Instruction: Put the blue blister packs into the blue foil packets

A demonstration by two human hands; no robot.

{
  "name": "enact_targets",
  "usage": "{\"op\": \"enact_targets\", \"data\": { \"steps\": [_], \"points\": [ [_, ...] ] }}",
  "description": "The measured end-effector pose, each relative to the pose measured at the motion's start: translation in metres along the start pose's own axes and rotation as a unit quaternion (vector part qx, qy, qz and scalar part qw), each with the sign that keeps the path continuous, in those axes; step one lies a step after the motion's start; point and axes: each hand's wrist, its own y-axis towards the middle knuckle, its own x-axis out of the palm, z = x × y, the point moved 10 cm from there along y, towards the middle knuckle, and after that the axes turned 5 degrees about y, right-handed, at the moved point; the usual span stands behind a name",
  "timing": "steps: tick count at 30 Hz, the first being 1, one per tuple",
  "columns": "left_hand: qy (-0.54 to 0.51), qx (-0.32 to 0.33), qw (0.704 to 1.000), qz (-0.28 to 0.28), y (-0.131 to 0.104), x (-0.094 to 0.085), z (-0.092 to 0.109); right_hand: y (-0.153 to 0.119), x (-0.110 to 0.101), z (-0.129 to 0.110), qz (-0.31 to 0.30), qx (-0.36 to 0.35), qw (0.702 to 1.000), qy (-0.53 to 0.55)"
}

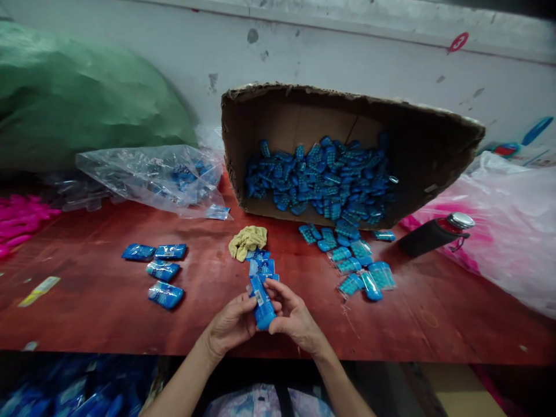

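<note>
Near the table's front edge, my left hand (233, 325) and my right hand (299, 322) grip a slim blue packet (264, 310) from its two sides. A white barcode label shows on its upper face, and the packet tilts away from me. Some fingertips are hidden behind it. Just beyond lie flat blue printed sleeves (262, 266), partly overlapping, beside a crumpled yellow cloth (249, 240). To the left, several finished-looking blue packets (165, 294) lie in a loose group. On the right, several clear-wrapped blue pieces with teal bumps (351, 265) are spread out.
A cardboard box (299, 110) on its side holds a heap of blue pieces. A clear plastic bag (130, 174) lies left of it. A black-sleeved bottle (428, 236) leans right, near a whitish plastic bag (508, 231). Pink items (21, 220) and a green sack (87, 98) are far left.
</note>
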Motion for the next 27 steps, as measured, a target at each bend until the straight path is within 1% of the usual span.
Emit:
{"op": "enact_targets", "data": {
  "steps": [2,4,9,12,17,21,22,24,27],
  "points": [
    [-0.002,-0.011,1.0,0.001,0.0,0.002,-0.004,0.0,0.0,0.0,0.009,0.006,1.0,0.028],
    [-0.003,-0.015,1.0,0.017,-0.002,0.0,-0.007,-0.001,-0.001,-0.003,0.019,0.002,0.999,0.035],
    [-0.001,0.012,0.999,0.053,-0.003,-0.002,-0.008,-0.002,-0.005,0.0,0.037,0.0,0.998,0.047],
    [-0.008,0.027,0.997,0.077,-0.002,-0.002,-0.01,-0.002,-0.01,-0.001,0.057,-0.024,0.998,0.024],
    [-0.007,0.041,0.988,0.152,-0.006,-0.002,-0.012,-0.005,-0.013,-0.006,0.076,-0.056,0.994,-0.048],
    [0.004,0.041,0.98,0.193,-0.009,-0.002,-0.012,-0.009,-0.022,-0.004,0.135,-0.07,0.987,-0.061],
    [0.007,0.04,0.979,0.197,-0.01,-0.003,-0.012,-0.008,-0.024,-0.003,0.146,-0.07,0.985,-0.053],
    [0.008,0.039,0.979,0.198,-0.011,-0.005,-0.01,-0.007,-0.025,-0.001,0.147,-0.069,0.986,-0.025],
    [0.006,0.021,0.986,0.166,-0.013,-0.004,-0.009,-0.002,-0.023,0.001,0.105,-0.059,0.993,0.021]
  ]
}}
